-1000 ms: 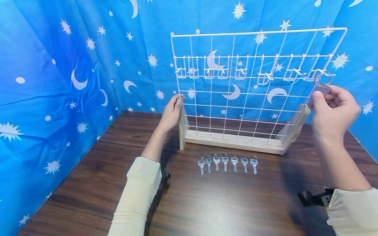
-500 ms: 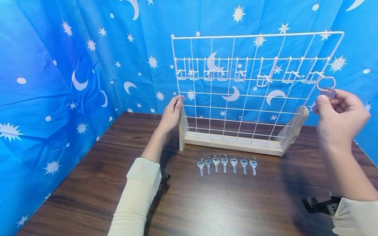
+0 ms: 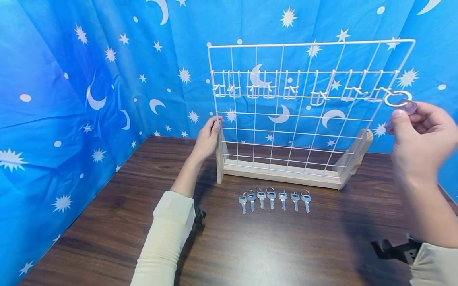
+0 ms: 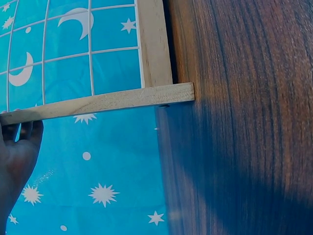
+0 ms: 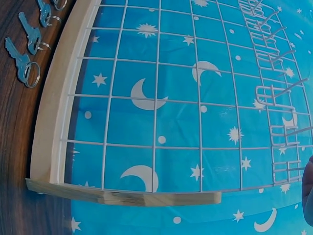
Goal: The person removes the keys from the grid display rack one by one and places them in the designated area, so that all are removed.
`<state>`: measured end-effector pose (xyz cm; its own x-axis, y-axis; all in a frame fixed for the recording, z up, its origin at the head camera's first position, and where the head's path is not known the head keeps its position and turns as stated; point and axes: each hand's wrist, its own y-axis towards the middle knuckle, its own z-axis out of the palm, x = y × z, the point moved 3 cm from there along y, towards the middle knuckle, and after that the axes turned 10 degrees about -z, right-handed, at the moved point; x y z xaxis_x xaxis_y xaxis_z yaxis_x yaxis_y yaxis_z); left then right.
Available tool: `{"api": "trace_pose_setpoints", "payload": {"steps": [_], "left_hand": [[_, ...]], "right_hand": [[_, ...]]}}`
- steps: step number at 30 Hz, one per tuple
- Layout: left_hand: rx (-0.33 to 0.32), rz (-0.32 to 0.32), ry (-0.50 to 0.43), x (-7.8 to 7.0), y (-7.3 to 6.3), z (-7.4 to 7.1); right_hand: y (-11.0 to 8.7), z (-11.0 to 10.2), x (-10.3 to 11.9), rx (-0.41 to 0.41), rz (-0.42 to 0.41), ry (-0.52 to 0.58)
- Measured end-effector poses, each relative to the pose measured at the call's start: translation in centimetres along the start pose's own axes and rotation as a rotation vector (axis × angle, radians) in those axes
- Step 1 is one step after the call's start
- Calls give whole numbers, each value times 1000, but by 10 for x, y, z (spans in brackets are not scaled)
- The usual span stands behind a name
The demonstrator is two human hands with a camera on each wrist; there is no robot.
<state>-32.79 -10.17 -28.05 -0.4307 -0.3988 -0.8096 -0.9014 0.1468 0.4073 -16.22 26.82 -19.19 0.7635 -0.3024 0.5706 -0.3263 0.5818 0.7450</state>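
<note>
My left hand grips the left wooden side post of a display rack. In the left wrist view, fingers curl under that post. My right hand pinches a key, its metal ring standing up above the fingertips, just right of the rack's white wire grid. Most of the key's blade is hidden by the hand. Only an edge of the right hand shows in the right wrist view. White wire hooks hang in a row across the upper grid, with nothing on them.
Several keys with rings lie in a row on the dark wooden table, in front of the rack's wooden base. A blue curtain with stars and moons stands behind and at the left.
My right hand has moved right and slightly down with the key, so its ring, earlier overlapping the rightmost hook, now stands beside the grid. The left hand keeps its place on the post.
</note>
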Motion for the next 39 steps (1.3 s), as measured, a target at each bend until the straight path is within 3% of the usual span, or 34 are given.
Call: {"api": "trace_pose_setpoints", "payload": {"steps": [7, 16, 20, 31, 39], "left_hand": [[1, -5, -6, 1, 0, 0], [-1, -3, -5, 1, 0, 0], [1, -6, -5, 0, 0, 0], [4, 5, -11, 0, 1, 0], [9, 5, 3, -1, 1, 0]], "right_hand": [[-3, 1, 4, 6, 18, 19], [-13, -6, 5, 141, -67, -312], [-19, -11, 2, 174, -73, -363], [-44, -28, -12, 263, -51, -480], [-60, -35, -25, 327, 42, -534]]}}
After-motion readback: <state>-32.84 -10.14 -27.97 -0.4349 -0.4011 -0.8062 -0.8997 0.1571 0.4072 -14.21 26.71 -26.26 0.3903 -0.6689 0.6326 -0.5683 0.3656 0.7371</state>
